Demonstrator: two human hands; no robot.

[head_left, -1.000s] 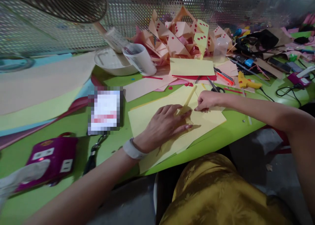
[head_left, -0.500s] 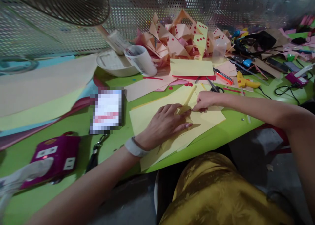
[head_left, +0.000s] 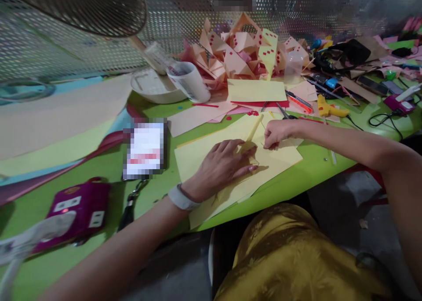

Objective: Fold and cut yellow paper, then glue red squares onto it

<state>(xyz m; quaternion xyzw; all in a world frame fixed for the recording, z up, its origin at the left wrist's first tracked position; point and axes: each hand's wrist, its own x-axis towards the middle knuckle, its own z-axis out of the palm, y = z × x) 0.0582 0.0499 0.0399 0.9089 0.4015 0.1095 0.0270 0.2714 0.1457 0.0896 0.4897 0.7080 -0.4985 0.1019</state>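
My left hand (head_left: 221,164) lies flat with its fingers stretched out on a sheet of yellow paper (head_left: 198,154) at the front edge of the green table (head_left: 306,171). It presses down the lower end of a narrow yellow strip (head_left: 253,130) that stands up at a slant. My right hand (head_left: 276,133) is closed, its fingertips pressed on the yellow paper just right of the strip. A white band sits on my left wrist.
Scissors (head_left: 286,112), an orange cutter (head_left: 298,101) and a yellow glue gun (head_left: 331,110) lie behind my right hand. Folded pink paper shapes (head_left: 240,50) pile up at the back. A white cup (head_left: 189,81) and dish stand back left. A magenta power strip (head_left: 74,211) lies front left.
My right hand has drawn slightly back to the right along the paper. My left hand stays pressed in place.
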